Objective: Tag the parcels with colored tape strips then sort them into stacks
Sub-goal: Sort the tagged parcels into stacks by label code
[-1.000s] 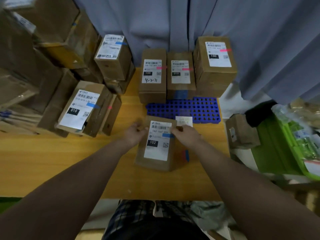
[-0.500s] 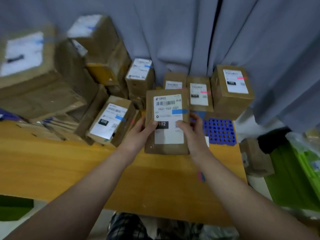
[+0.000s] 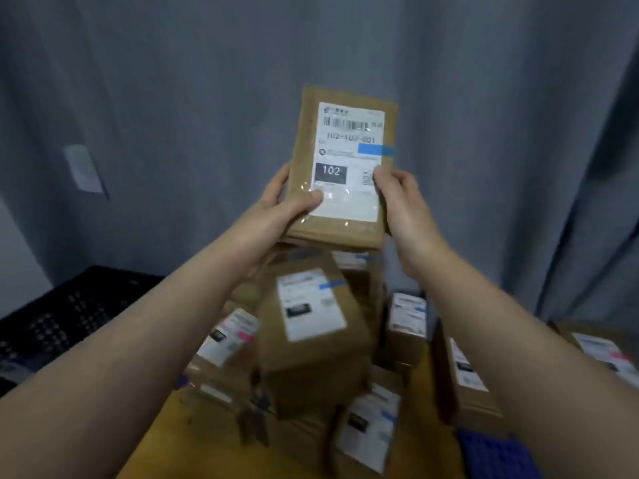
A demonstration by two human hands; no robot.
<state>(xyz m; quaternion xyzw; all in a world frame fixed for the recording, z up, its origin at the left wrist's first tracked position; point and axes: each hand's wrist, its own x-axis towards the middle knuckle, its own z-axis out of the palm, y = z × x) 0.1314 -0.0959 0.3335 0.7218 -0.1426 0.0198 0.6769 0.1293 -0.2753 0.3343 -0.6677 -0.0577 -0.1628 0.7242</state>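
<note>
A brown cardboard parcel [image 3: 345,167] with a white label reading 102 and a blue tape strip [image 3: 376,150] on the label's right edge is held up high in front of the grey curtain. My left hand [image 3: 287,205] grips its lower left edge, thumb on the label. My right hand [image 3: 401,198] grips its lower right edge. Directly under it is a tall pile of parcels; the top one [image 3: 311,326] also carries a blue strip.
More labelled parcels surround the pile: one with a pink strip [image 3: 228,340] at left, blue-tagged ones [image 3: 406,316] [image 3: 370,430] at right and front, another [image 3: 463,368] further right. A black crate [image 3: 69,316] stands left. A blue perforated tray [image 3: 494,454] lies at lower right on the wooden table [image 3: 193,437].
Both hands lifted the 102 parcel off the table and carried it up and left, above the tall pile. My view swung up and left with it.
</note>
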